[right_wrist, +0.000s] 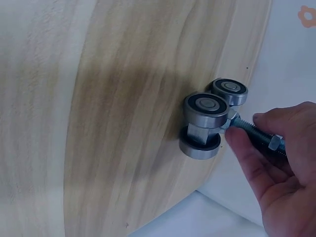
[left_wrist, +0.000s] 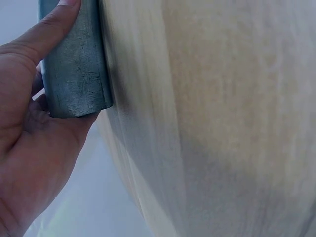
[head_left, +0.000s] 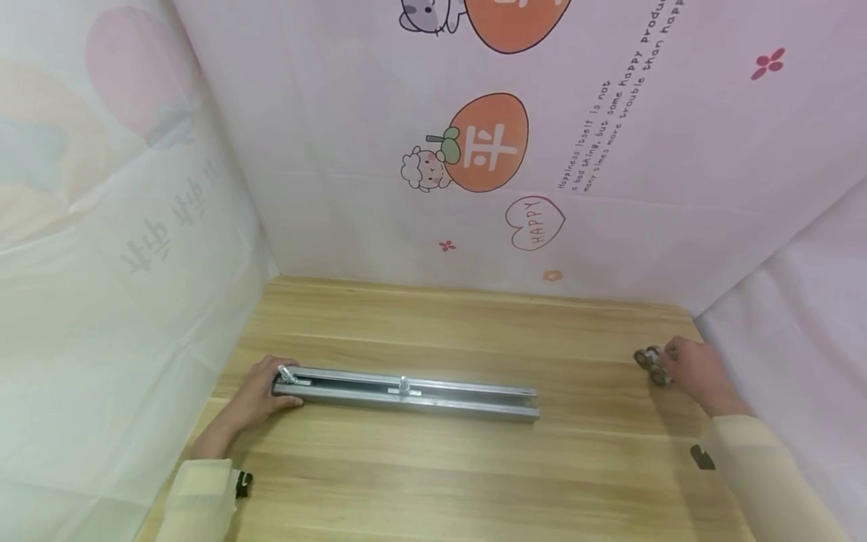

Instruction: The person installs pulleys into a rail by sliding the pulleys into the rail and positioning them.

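Note:
A silver slotted metal track (head_left: 467, 407) lies across the wooden table, its open slot facing up. My left hand (head_left: 254, 395) grips its left end, thumb along the near side and fingers on the far side. In the left wrist view the thumb of the left hand (left_wrist: 37, 148) presses the track's grey side (left_wrist: 76, 74). Two small bolt fittings (head_left: 405, 385) poke up from the slot, one close to the left hand. At the far right my right hand (head_left: 698, 373) holds a roller trolley (right_wrist: 206, 111) by its threaded bolt (right_wrist: 254, 132). Several bearing wheels show; part of the bolt is hidden.
The wooden tabletop (head_left: 420, 482) extends around the track. A printed white cloth wall (head_left: 339, 203) rises behind it, with further cloth walls (head_left: 115, 339) at left and right. The right hand is near the table's right edge.

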`<move>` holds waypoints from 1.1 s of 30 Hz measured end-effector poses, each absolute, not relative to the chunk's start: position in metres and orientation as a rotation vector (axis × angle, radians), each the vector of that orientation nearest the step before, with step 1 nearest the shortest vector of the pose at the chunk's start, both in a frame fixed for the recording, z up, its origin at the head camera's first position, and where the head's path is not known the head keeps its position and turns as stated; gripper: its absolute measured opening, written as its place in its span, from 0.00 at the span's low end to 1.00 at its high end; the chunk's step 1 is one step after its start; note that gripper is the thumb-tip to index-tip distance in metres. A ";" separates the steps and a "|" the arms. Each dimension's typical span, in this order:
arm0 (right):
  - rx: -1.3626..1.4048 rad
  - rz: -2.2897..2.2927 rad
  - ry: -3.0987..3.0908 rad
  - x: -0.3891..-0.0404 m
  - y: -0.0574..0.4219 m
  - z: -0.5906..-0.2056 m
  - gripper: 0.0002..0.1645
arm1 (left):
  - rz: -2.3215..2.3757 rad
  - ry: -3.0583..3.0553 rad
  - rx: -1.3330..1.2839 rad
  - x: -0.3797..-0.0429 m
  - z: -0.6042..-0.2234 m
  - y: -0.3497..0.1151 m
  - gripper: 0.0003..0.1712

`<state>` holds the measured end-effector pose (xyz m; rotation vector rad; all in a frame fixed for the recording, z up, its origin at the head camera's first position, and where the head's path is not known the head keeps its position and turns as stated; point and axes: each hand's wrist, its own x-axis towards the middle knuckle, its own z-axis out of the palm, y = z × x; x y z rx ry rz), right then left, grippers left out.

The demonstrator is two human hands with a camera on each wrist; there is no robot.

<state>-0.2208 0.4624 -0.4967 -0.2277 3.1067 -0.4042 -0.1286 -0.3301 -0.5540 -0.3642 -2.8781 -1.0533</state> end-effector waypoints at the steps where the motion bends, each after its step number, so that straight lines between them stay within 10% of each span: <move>1: -0.223 -0.400 3.102 -0.221 0.463 -0.496 0.17 | -1.053 -2.877 -0.366 -0.129 -0.554 -0.330 0.39; 33: -0.429 -0.360 3.111 -0.218 0.453 -0.483 0.06 | -1.042 -2.881 -0.362 -0.129 -0.554 -0.330 0.37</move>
